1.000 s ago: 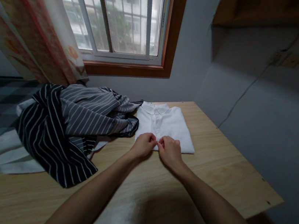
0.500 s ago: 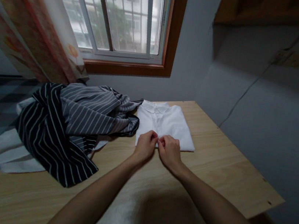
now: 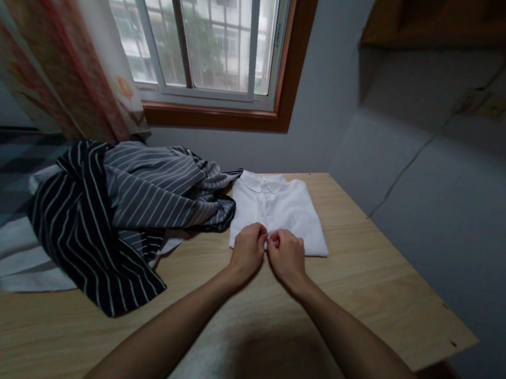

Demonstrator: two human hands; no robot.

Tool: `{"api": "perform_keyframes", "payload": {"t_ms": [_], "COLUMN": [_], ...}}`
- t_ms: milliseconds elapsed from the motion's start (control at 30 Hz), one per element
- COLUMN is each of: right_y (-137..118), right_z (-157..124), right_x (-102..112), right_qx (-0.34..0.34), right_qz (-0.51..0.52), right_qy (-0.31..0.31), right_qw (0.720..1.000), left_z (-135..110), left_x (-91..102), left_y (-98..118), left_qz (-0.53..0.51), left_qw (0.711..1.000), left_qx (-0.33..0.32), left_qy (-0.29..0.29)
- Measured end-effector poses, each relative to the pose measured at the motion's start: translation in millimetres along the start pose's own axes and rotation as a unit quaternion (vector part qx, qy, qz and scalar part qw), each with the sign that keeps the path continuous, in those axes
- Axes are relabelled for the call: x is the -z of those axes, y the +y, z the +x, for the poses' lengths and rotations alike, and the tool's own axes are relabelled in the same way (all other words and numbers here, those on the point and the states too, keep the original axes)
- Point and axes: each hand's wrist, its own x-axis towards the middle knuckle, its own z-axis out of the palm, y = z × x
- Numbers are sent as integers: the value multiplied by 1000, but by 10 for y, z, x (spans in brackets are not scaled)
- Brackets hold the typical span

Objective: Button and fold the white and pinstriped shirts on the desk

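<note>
A white collared shirt lies folded flat on the wooden table, its collar toward the window. At the middle of its near edge, my left hand and my right hand almost touch. Both have their fingers curled into a pinch on the shirt's front, close to the button line. What exactly sits between the fingertips is too small to make out, but the shirt's cloth is directly under them.
Left of the shirt, a heap of striped clothing in grey and black spreads over the table, with white cloth beneath it. Behind stand a window and a curtain. A cable runs down the right wall.
Almost nothing differs. My hands stay at the shirt's near edge with only a tiny shift of the fingers, and the shirt keeps its place.
</note>
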Motion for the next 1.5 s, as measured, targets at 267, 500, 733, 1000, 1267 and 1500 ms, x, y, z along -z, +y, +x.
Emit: {"api": "perform_keyframes", "payload": {"t_ms": [267, 500, 733, 1000, 1267, 1500], "right_y": [-16, 15, 106, 140, 157, 92], "right_z": [-22, -41, 25, 43, 69, 47], "right_x": [13, -33, -90, -76, -96, -66], "right_qx": [25, 35, 5, 14, -11, -25], "right_qz": [-10, 14, 72, 93, 112, 73], "right_qy": [19, 22, -2, -13, -20, -8], "right_qw": [999, 999, 997, 995, 993, 997], "left_z": [-44, -34, 87, 231, 244, 267], "left_x": [-19, -22, 94, 99, 86, 113], "left_y": [-12, 12, -88, -277, -273, -279], "left_qz": [34, 35, 64, 0, -72, -105], "left_qw": [998, 999, 994, 992, 992, 984], "left_qx": [-46, -15, -70, -10, 33, 33], "left_qy": [23, -8, -56, -129, -97, -137]}}
